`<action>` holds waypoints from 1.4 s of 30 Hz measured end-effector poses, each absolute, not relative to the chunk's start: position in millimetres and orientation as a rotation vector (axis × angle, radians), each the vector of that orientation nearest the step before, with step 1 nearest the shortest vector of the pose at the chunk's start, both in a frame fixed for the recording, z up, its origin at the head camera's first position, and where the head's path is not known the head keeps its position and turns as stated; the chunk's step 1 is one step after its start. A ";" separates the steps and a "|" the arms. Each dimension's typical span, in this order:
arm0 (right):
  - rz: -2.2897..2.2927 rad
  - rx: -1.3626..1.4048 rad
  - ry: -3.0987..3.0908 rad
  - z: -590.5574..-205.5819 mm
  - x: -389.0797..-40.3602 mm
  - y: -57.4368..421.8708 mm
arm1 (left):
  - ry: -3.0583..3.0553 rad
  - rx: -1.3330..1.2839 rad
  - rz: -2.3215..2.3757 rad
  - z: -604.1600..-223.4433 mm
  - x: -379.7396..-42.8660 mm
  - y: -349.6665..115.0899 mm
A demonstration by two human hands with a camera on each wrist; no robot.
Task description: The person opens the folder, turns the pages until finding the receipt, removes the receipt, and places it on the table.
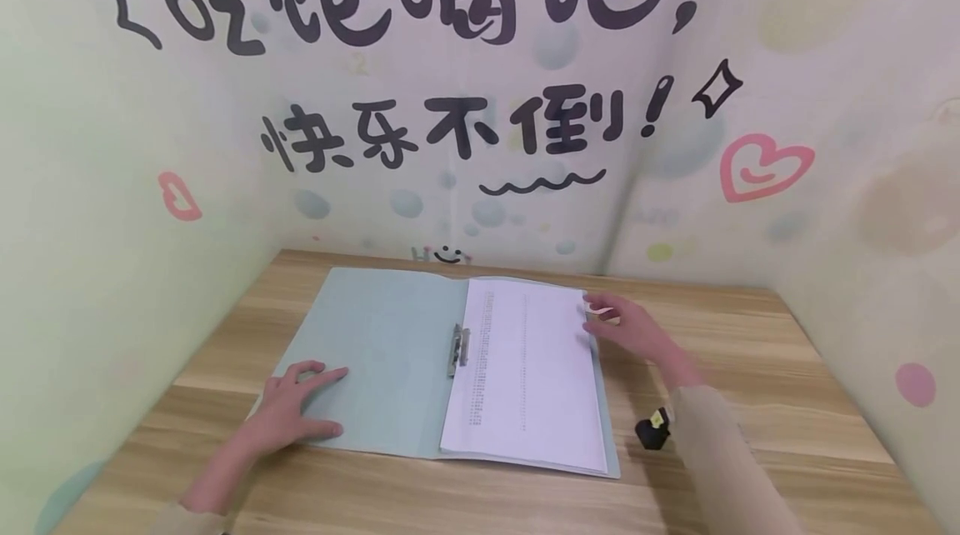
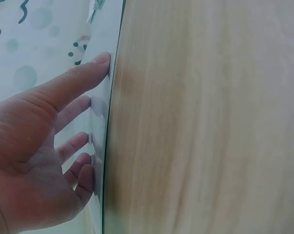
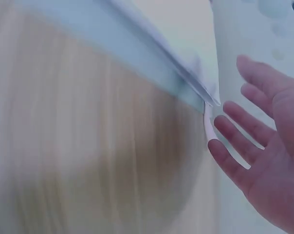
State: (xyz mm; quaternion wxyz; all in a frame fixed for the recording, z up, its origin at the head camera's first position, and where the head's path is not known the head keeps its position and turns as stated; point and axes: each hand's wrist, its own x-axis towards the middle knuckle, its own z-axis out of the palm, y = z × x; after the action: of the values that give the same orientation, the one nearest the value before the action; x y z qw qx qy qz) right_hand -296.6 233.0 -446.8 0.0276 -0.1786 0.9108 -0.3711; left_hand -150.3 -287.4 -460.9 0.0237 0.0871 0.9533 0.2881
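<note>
A light blue folder (image 1: 375, 343) lies spread flat on the wooden table, a metal clip (image 1: 459, 350) at its spine. White printed sheets (image 1: 540, 385) cover its right side, with columns of small text. My left hand (image 1: 288, 410) rests on the lower left of the bare cover, fingers spread; in the left wrist view its fingertips (image 2: 102, 59) touch the cover. At the upper right corner of the sheets is my right hand (image 1: 618, 325), fingers loosely extended. In the right wrist view a narrow white strip (image 3: 209, 127) shows beside the sheets' corner, close to those fingers.
A small black object with a yellow mark (image 1: 652, 430) sits on the table (image 1: 757, 360) beside my right sleeve (image 1: 720, 452). Behind the table's far edge rises a wall (image 1: 450, 210) with black lettering and drawings, and side walls stand at left and right.
</note>
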 end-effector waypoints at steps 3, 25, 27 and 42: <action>-1.225 -0.445 2.809 -456.6 -300.0 226.3 | 2.942 0.265 0.903 -462.8 -150.5 -287.1; -1.166 -0.259 2.784 -476.6 -304.7 211.8 | 2.947 0.272 0.911 -462.3 -149.1 -287.8; -1.155 -0.263 2.787 -477.6 -306.0 212.1 | 2.942 0.270 0.919 -461.8 -148.6 -287.3; -1.060 -0.254 2.819 -477.0 -298.3 210.0 | 2.941 0.267 0.920 -461.5 -147.7 -286.9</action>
State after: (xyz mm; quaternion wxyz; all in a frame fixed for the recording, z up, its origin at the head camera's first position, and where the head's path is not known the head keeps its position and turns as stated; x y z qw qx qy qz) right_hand -298.3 210.0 -477.0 0.0594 -0.0837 0.9311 -0.3501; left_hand -147.7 -286.9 -461.5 0.0245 0.0862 0.9506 0.2973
